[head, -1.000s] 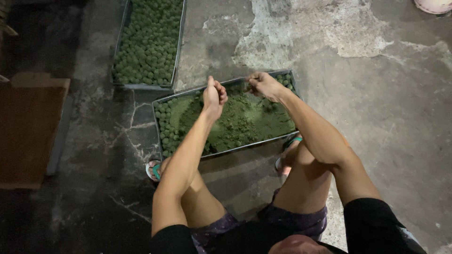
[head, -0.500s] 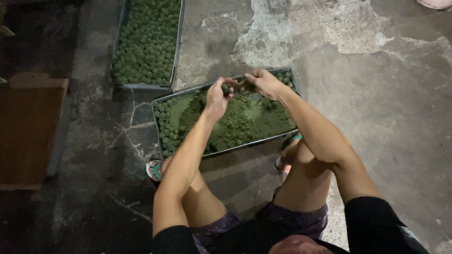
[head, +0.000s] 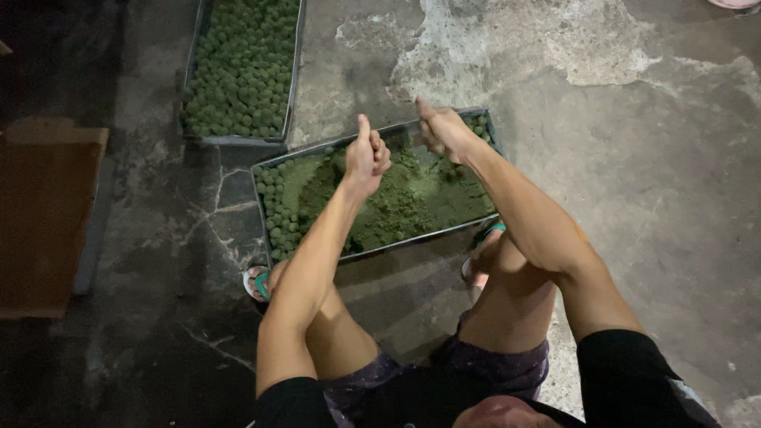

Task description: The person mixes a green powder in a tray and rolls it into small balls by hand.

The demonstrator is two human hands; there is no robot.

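I squat over a shallow metal tray [head: 412, 240] on a concrete floor. It holds a heap of green powder [head: 412, 198], with small green balls [head: 273, 210] lined up along its left side and some in the far right corner. My left hand [head: 367, 154] hovers above the tray's middle, curled into a fist with the thumb up. My right hand [head: 444, 131] is over the far right part, fingers closed and thumb raised. The hands are apart. What the fists enclose is hidden.
A second tray [head: 234, 140] packed with green balls lies beyond, at the upper left. A brown cardboard box [head: 43, 214] sits at the far left. My feet in sandals [head: 255, 283] rest just before the near tray. The floor [head: 634, 158] is cracked and patchy.
Half a second ago my hands met over the tray. They have since drawn apart, each fisted with the thumb up. The trays have not moved.
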